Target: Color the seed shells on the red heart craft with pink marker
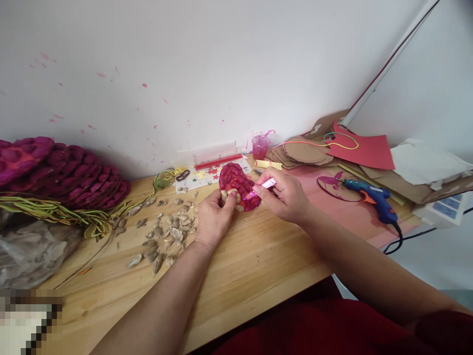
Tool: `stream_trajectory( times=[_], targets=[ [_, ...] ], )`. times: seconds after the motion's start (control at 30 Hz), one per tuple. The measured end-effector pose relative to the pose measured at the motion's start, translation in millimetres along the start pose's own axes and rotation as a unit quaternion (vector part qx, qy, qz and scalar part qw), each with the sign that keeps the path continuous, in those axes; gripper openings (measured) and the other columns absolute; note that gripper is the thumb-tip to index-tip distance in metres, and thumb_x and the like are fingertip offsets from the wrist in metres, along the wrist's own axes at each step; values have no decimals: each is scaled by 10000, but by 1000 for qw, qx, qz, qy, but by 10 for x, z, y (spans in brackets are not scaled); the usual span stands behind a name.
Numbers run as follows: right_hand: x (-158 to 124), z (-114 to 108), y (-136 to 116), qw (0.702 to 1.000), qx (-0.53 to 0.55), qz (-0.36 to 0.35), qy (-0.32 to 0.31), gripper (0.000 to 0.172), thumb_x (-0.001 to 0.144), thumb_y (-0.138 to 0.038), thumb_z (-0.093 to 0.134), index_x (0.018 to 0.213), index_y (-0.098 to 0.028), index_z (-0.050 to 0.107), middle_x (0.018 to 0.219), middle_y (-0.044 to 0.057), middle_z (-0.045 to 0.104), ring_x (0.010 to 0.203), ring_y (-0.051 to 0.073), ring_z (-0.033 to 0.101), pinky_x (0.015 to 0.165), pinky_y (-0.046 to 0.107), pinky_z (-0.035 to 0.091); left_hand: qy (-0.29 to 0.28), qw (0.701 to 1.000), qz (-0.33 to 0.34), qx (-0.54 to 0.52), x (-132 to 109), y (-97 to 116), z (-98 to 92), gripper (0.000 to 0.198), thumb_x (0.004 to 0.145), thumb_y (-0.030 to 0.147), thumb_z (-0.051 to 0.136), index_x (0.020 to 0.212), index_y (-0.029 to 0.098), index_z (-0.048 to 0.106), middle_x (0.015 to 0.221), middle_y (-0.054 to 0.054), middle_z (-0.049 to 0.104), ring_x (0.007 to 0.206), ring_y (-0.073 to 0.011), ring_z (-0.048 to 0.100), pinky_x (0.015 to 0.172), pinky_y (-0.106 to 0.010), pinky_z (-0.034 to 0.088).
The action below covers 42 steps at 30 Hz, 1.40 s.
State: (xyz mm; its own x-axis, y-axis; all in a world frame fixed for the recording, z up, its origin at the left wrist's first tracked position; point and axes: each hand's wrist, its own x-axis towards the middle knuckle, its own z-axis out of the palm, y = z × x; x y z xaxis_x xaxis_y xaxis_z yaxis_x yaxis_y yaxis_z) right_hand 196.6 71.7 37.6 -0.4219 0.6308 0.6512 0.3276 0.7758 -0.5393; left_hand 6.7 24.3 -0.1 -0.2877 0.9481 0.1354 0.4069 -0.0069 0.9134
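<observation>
A shell-covered piece [232,173], mostly painted magenta, is at the middle of the table [254,266], between the two hands; whether its underside touches the wood cannot be told. A few pale shells show at its near left edge, where the left hand [215,217] grips it. The thumb presses down on that rim, probably to steady the piece while keeping off the wet colour; the other fingers are mostly hidden. The right hand [286,197] pinches a white stick [269,184] between thumb and fingers, like a pencil, seemingly for fine control, its pink end against the right side of the piece. Whether it is a brush or a pen is unclear.

Loose peanut shells [177,234] lie left of the piece, within easy reach. Just beyond it is a sheet with stars [192,183]. A cup of pink paint [259,146] stands near the wall [203,64], perhaps to keep it from being knocked. Cardboard ovals [303,150] are stacked at far right, with a blue glue gun [386,209] nearer. At far left rest large magenta shapes [74,170].
</observation>
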Motion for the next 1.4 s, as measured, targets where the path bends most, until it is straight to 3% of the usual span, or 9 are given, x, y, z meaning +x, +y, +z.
stream_trajectory(
  times=[0.5, 0.7, 0.83, 1.17, 1.4],
  targets=[
    [-13, 18, 7, 999, 18, 27, 11, 169, 959, -320, 622, 859, -216, 533, 596, -60, 530, 468, 77, 380, 479, 248, 279, -6, 1000, -8, -9, 5, -5, 6, 369, 827, 548, 601, 682, 209, 590, 621, 0, 610, 577, -153, 503, 576, -263, 358],
    [1, 17, -9, 1000, 17, 7, 7, 185, 959, -337, 619, 848, -212, 541, 636, -35, 587, 504, 85, 425, 489, 241, 302, -2, 1000, -8, 6, 6, 2, 5, 367, 836, 538, 604, 691, 201, 617, 629, -5, 629, 570, -151, 515, 573, -265, 368],
    [-2, 3, 0, 999, 9, 24, 20, 157, 953, -304, 615, 856, -214, 533, 601, -50, 546, 489, 85, 418, 475, 236, 296, -1, 1000, -5, 4, 8, -10, 6, 365, 843, 526, 603, 675, 202, 599, 643, -10, 639, 584, -154, 532, 584, -266, 378],
    [10, -1, 22, 999, 21, 33, 19, 151, 955, -307, 607, 859, -216, 534, 636, -31, 622, 493, 91, 435, 478, 235, 307, 15, 1000, 6, 21, 4, 7, 5, 415, 830, 534, 604, 591, 222, 471, 544, 43, 436, 534, -125, 386, 532, -255, 309],
    [20, -5, 65, 997, 31, 61, 41, 171, 933, -292, 619, 815, -210, 527, 588, -65, 532, 495, 87, 413, 498, 232, 300, -6, 1000, 13, 26, 13, -10, -6, 405, 856, 549, 597, 637, 213, 543, 565, 32, 493, 561, -137, 427, 554, -258, 334]
  ],
)
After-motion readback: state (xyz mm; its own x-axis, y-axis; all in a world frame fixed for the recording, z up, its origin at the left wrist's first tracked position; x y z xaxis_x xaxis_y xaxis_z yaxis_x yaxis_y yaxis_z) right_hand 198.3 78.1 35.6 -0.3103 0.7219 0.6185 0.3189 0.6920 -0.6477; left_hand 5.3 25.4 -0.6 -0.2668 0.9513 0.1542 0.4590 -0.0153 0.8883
